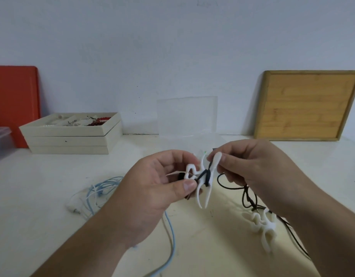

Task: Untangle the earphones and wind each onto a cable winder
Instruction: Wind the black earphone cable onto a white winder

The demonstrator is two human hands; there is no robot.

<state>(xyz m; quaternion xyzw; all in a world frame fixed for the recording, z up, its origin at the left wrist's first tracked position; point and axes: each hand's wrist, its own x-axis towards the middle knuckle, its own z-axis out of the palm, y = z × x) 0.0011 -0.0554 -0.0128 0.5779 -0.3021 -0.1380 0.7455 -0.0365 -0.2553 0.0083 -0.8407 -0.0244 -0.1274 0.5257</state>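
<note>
A: What sits at the far left?

B: A red board [14, 104] leans on the wall, with the corner of a clear plastic tub [0, 142] in front of it. Next along is a stack of cream trays [70, 140]; the top one holds red beads and small pale bits I cannot make out.

A: And on the table [42, 196] near there?

B: The light blue earphones [96, 194] lie in a loose tangle, one strand trailing toward the near edge, under the left forearm.

A: What is the left hand doing?

B: The left hand [158, 188] is raised above the table, thumb and curled fingers pinching the wavy end of a white cable winder [202, 176]. The dark cable is wrapped a few turns around the winder's middle, and its two long prongs point down.

A: What is behind it?

B: A clear plastic box [187, 118] with its lid standing open, against the wall.

A: And the right hand?

B: The right hand [258, 162] is close beside the left, fingertips pinching the winder's upper prong, with the black earphones [246, 194] running from the winder under that hand and down to the table.

A: Anything further right?

B: A second white winder [262, 224] lies on the table by the black cable, just under the right forearm. A wooden board [306, 104] leans on the wall at the far right.
</note>
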